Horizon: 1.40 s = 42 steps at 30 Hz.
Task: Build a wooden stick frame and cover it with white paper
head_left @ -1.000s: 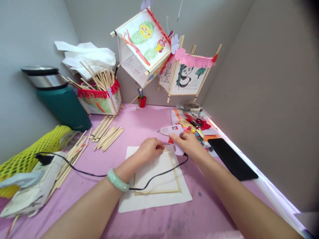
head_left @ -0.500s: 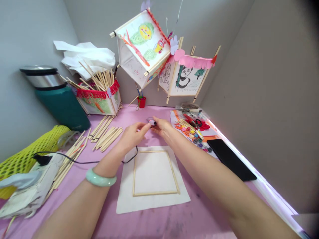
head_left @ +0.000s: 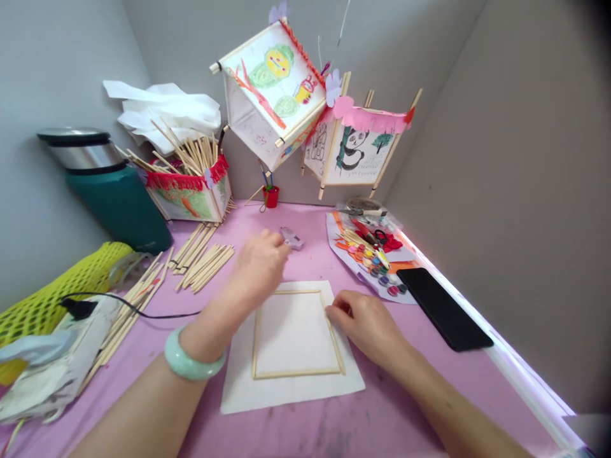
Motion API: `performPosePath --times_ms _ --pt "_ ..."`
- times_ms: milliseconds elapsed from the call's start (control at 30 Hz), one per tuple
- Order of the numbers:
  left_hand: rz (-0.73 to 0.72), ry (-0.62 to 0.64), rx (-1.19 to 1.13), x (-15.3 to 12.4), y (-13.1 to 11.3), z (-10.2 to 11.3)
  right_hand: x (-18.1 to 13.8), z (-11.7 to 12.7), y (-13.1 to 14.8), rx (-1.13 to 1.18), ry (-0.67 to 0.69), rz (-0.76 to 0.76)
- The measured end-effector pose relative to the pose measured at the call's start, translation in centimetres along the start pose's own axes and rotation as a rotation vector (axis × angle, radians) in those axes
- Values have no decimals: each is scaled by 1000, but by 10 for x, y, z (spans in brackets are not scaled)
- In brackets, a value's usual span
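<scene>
A square of thin wooden sticks (head_left: 298,372) lies on a white sheet (head_left: 286,397). My right hand (head_left: 365,318) rests at its right side, thumb and forefinger pinched at the upper part of the right-hand stick (head_left: 337,346). My left hand (head_left: 264,264), blurred and with its fingers curled, hovers above the sheet's far left corner. Just beyond its fingertips, a small lilac tool (head_left: 291,238) lies on the table. A black cord (head_left: 162,316) passes behind my left wrist, which wears a pale green bangle (head_left: 193,357). Whether the left fingers hold anything is unclear.
Bundles of sticks (head_left: 206,267) lie at left, near a teal bottle (head_left: 119,203) and a decorated stick holder (head_left: 191,203). Paper lanterns (head_left: 360,152) hang at the back. Paint pots (head_left: 382,280) and a black phone (head_left: 443,308) are at right.
The lilac tool, held between both hands before, now lies on the table. My right hand has come nearer, to the frame's right stick; my left hand has shifted slightly nearer.
</scene>
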<state>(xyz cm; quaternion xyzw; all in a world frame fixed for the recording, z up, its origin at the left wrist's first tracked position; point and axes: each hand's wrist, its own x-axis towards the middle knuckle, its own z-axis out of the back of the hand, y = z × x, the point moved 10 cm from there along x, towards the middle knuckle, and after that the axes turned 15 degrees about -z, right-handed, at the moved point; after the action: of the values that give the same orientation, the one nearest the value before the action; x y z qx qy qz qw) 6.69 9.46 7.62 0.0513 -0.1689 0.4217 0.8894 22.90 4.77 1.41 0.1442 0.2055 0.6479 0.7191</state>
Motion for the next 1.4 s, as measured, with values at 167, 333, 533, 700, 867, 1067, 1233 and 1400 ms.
performPosePath --times_ms 167,333,533,700,867,1067,1233,1400 --pt "-152 205 -63 5 -47 -51 -6 -13 -6 -96 -36 -49" --pt "-139 211 -73 2 -44 -67 -9 -11 -2 -158 -109 -48" --pt "-96 191 -97 2 -39 -69 -12 -13 2 -197 -138 -40" --pt "-81 181 -115 1 -38 -68 -12 -14 4 -230 -159 -50" --pt "-80 180 -123 1 -38 -67 -11 -15 3 -232 -152 -78" --pt "-46 176 -147 0 -35 -68 -7 -15 0 -199 -139 -136" --pt "-26 182 -159 -1 -33 -68 -7 -15 -1 -194 -144 -144" --pt "-28 187 -165 -1 -34 -68 -8 -16 -1 -202 -146 -149"
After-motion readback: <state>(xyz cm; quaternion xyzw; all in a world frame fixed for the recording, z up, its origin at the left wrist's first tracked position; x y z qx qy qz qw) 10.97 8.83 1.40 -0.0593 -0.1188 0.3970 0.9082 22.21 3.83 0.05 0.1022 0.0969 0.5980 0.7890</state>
